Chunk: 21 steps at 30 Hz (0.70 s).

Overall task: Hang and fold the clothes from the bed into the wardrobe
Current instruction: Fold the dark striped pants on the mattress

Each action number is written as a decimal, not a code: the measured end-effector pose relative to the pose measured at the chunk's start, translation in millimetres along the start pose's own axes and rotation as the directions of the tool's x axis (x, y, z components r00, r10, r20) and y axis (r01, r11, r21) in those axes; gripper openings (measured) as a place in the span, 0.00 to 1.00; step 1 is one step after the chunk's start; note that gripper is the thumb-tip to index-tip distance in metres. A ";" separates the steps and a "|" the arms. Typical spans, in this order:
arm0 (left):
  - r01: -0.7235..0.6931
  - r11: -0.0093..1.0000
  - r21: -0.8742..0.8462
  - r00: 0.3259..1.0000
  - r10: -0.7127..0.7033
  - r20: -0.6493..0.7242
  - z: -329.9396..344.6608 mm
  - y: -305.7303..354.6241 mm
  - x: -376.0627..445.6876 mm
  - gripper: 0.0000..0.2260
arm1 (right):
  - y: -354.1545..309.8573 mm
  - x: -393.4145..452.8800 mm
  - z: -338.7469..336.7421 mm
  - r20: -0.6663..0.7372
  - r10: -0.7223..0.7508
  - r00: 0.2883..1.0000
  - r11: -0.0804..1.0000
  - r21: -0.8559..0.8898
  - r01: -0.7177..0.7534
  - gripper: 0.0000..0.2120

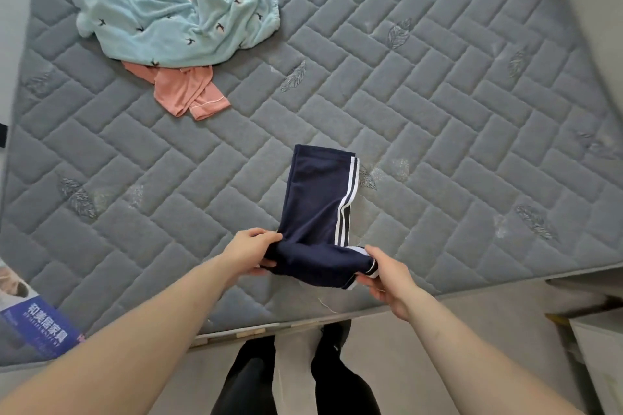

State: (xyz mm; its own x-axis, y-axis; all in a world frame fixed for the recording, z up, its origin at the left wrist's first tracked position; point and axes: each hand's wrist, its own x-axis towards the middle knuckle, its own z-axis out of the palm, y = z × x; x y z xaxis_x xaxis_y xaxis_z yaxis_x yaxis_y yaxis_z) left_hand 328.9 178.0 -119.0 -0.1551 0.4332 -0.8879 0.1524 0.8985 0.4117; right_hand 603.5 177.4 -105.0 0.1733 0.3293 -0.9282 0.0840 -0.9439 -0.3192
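While both arms reach out over the near edge of the bed [438, 84], the left hand [251, 251] and the right hand [387, 276] each grip one end of a pair of navy trousers [317, 199] with white side stripes. The left hand's fingers [266, 237] curl round the dark fold at the trousers' left side, thumb on top; the right hand pinches the bunched end on the right, where a strip of white trim shows between thumb and fingers. The part held between the two hands is folded over into a thick roll just above the mattress near its near edge, and the rest of the trousers lies flat on the quilted grey surface, stretching away toward the middle of the bed.

Well apart, toward the far left corner of the bed, a light blue garment [168, 23] printed with small dark birds lies crumpled on top of a salmon pink garment [188, 93], which sticks out beyond it on both the far and near sides. At the near left corner a blue printed label [40, 323] (white characters on it) lies on the mattress. Below the bed edge the person's dark-clad legs [256, 377] stand on a pale floor [438, 347].
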 end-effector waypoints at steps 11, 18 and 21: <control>-0.016 0.993 -0.116 0.999 0.022 0.042 -13.5 137.9 99.2 0.13 | -142.0 95.2 15.5 -0.082 -0.108 0.991 0.994 -0.011 0.107 0.09; -0.213 0.974 -0.072 0.966 0.199 -0.162 -2.9 125.8 177.8 0.15 | -145.9 159.9 38.4 -0.208 -0.271 0.940 0.963 -0.054 0.265 0.18; -0.100 0.981 0.164 0.968 0.134 -0.213 10.1 66.4 198.7 0.31 | -69.2 178.6 52.9 -0.293 -0.280 0.914 0.947 -0.239 0.213 0.31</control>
State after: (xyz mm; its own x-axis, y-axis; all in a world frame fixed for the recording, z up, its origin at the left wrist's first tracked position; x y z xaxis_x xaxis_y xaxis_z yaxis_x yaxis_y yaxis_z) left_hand 318.0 323.0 -270.1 -0.3378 0.5550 -0.7602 0.3254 0.8267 0.4590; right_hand 576.6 300.3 -258.8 0.4224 0.5717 -0.7034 0.3510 -0.8186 -0.4545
